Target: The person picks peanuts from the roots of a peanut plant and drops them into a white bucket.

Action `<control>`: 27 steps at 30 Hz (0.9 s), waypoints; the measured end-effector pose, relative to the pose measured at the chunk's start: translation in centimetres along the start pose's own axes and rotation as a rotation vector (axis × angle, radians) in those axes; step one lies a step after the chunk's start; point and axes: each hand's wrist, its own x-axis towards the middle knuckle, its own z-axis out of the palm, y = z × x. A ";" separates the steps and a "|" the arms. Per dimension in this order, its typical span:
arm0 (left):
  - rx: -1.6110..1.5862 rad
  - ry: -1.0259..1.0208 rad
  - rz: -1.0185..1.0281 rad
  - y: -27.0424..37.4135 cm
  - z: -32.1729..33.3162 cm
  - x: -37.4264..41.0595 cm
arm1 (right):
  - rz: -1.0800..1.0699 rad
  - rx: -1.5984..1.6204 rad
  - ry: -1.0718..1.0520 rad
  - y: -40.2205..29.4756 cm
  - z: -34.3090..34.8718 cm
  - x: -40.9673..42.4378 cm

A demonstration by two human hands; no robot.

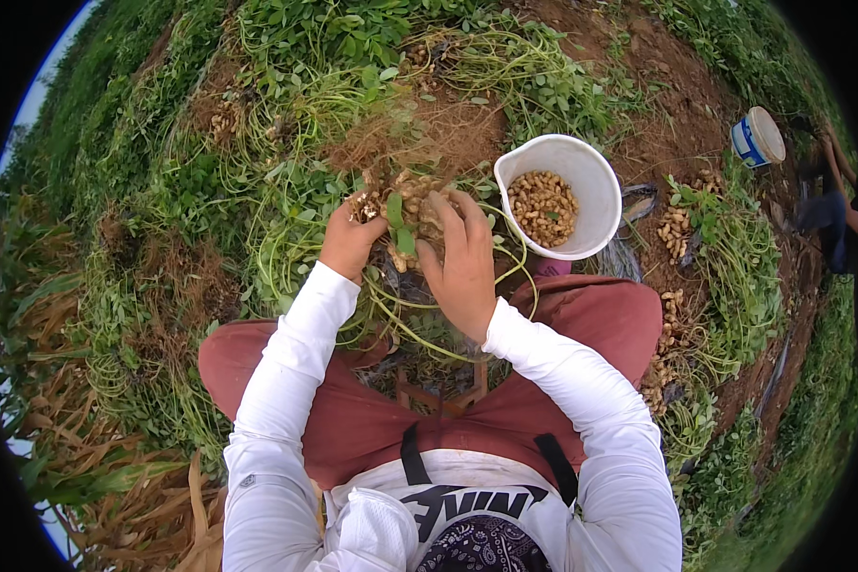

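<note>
My left hand grips the root end of a pulled peanut plant, with roots and pods at its fingertips. Across from it, my right hand has its fingers curved over the cluster of peanut pods; its palm side is hidden, so its hold is unclear. A green leaf lies between the two hands. Pale green stems trail from the cluster towards my lap. To the right of my right hand stands a white plastic bucket, its bottom covered with loose peanuts in their shells.
Uprooted peanut plants lie left and ahead, and more with exposed pods lie to the right. A second white-and-blue bucket stands on the soil at far right, near another person. Dry maize leaves are at lower left.
</note>
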 end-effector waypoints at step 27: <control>-0.246 -0.073 -0.172 0.9 1.6 -1.0 | -0.079 0.342 -0.051 0.6 -0.6 2.9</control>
